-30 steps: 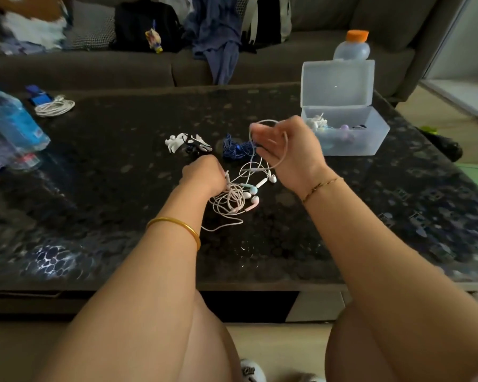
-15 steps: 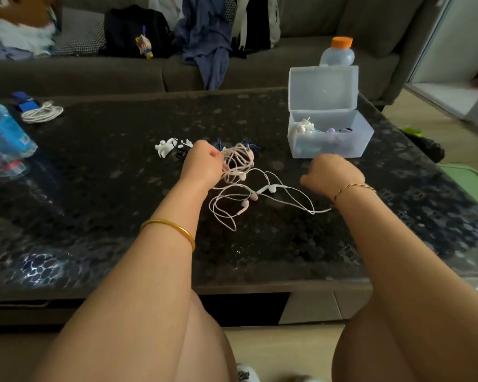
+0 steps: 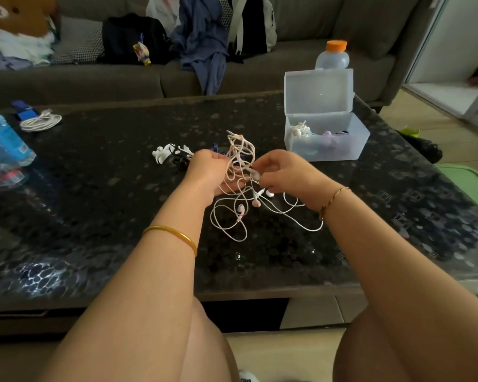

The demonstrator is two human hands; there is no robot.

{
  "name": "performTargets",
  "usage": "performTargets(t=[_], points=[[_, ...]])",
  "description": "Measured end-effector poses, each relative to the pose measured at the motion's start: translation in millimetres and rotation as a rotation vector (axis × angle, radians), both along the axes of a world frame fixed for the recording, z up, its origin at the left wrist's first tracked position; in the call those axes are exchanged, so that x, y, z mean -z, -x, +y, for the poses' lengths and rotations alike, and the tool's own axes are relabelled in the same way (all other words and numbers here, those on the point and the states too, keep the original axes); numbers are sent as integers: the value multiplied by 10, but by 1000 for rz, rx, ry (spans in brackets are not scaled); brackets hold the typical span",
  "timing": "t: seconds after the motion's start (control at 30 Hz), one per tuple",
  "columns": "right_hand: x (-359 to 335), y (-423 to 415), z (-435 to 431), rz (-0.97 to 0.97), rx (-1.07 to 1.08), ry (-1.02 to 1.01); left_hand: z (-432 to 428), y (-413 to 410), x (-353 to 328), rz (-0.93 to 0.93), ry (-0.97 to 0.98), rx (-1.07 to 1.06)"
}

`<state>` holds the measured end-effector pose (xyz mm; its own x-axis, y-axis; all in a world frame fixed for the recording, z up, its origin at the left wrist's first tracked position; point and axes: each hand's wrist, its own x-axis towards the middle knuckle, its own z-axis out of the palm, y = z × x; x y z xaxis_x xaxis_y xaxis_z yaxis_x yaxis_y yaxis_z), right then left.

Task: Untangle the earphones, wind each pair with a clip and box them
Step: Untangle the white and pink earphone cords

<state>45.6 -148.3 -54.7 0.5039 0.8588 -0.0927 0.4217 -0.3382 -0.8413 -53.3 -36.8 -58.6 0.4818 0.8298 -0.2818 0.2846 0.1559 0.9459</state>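
Observation:
A tangle of pink and white earphones hangs between my hands over the middle of the dark table. My left hand grips the coiled pink bundle and holds it up. My right hand pinches a strand of the tangle from the right. Loose cable loops and earbuds trail on the table below. White clips lie left of my left hand, with a blue cable behind it. The open translucent box at the right holds wound earphones.
A coiled white cable and a blue water bottle sit at the table's left. An orange-capped bottle stands behind the box. A grey sofa with bags and clothes lies beyond the table.
My right hand moved from the table at the right back in to the tangle and took a strand. My left hand kept its hold on the bundle.

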Motion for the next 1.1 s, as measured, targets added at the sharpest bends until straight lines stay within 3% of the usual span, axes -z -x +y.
performTargets(t=[0.13,0.33,0.57,0.87,1.1], points=[[36,43,32,113,-36,23,-56,33,-23,-51,143,41],[12,-49,-10,116,79,-59,-36,62,-3,68,141,69],[7,-181,-65,186,138,52,-31,80,2,140,194,143],[95,-167,-36,140,170,-135,-77,13,43,106,21,309],[127,-135,13,281,260,-243,-115,-21,28,75,-70,279]])
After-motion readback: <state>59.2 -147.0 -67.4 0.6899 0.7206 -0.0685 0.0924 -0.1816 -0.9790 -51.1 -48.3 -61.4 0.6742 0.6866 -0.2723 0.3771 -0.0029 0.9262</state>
